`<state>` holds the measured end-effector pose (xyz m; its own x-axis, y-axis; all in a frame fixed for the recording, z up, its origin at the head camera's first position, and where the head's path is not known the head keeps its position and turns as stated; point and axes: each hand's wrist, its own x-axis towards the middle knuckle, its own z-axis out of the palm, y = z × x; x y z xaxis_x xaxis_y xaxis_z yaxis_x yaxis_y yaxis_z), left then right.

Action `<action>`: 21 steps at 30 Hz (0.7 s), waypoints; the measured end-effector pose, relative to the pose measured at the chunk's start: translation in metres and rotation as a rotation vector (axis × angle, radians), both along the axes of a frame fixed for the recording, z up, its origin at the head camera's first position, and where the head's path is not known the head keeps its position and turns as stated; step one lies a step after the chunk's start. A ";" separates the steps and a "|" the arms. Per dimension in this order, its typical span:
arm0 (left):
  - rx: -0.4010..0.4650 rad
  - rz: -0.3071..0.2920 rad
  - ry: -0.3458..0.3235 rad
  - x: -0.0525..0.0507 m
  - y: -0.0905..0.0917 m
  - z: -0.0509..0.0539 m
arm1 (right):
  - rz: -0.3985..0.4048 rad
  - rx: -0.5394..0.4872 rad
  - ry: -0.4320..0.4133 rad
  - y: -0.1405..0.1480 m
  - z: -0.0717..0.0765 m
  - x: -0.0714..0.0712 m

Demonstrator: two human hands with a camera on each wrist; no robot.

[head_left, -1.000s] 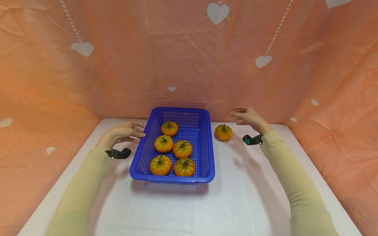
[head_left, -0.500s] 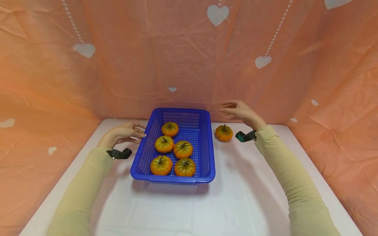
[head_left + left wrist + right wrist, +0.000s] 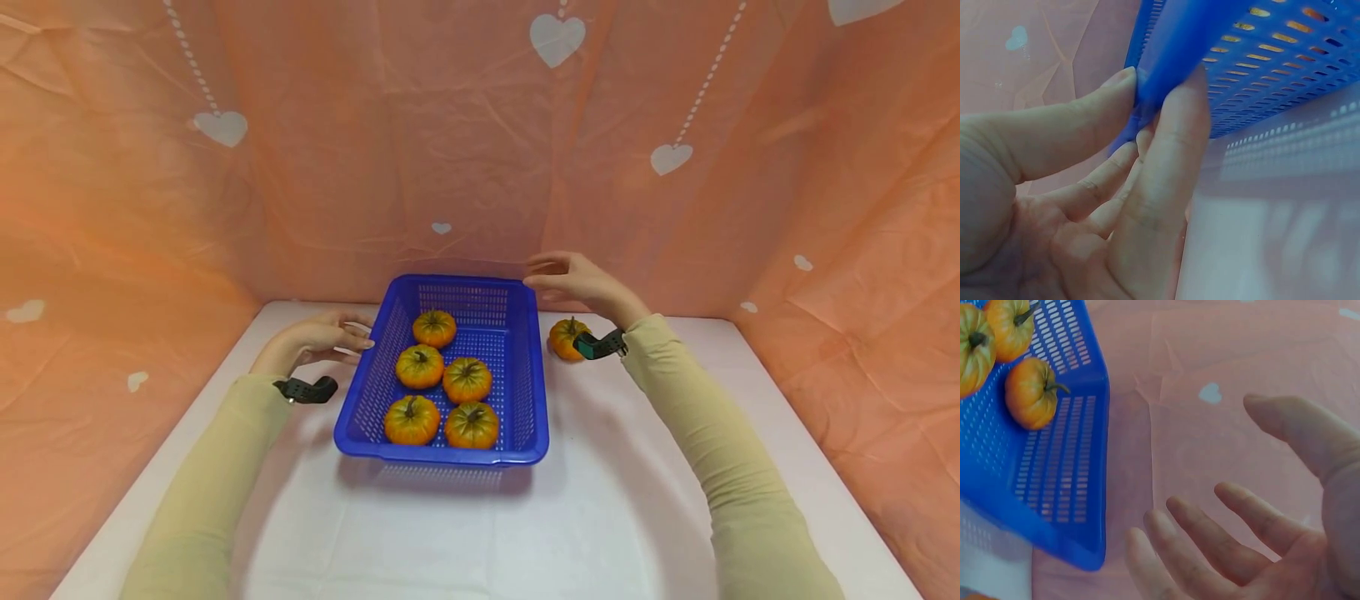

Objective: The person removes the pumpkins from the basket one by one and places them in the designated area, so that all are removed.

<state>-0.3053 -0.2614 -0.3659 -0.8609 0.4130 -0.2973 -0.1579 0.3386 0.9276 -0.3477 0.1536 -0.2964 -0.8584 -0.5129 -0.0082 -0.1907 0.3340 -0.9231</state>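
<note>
A blue plastic basket (image 3: 442, 456) with slotted walls holds several small orange pumpkins (image 3: 467, 381). My left hand (image 3: 315, 337) is at its left side. In the left wrist view, thumb and fingers pinch the basket rim (image 3: 1179, 53) from both sides. My right hand (image 3: 581, 282) hovers by the basket's far right corner, fingers spread and holding nothing. The right wrist view shows a gap between its fingertips (image 3: 1175, 506) and the basket wall (image 3: 1100, 487). Beside the basket on the right, a single pumpkin (image 3: 566, 337) sits on the table, partly covered by the right wrist's strap.
A white cloth (image 3: 600, 517) covers the table. Orange sheeting with pale hearts (image 3: 557, 40) rises behind it and on both sides. Each wrist wears a black strap (image 3: 307, 390).
My right hand has moved left, from above the lone pumpkin's right side to the basket's far right corner. The left hand keeps its place at the rim.
</note>
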 end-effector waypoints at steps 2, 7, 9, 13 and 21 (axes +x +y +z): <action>0.001 0.001 -0.004 0.000 0.000 0.000 | 0.026 -0.014 -0.014 -0.006 -0.001 -0.001; -0.011 -0.015 0.014 -0.003 -0.002 -0.004 | 0.070 -0.046 -0.050 -0.021 -0.002 -0.001; -0.023 -0.022 0.019 -0.003 -0.002 -0.003 | 0.093 -0.054 -0.051 -0.027 -0.004 -0.001; -0.034 0.001 0.010 -0.001 -0.001 -0.001 | 0.153 -0.043 -0.046 -0.038 -0.008 -0.002; -0.025 0.004 0.016 -0.001 -0.001 -0.003 | 0.216 0.015 -0.069 -0.058 -0.023 -0.002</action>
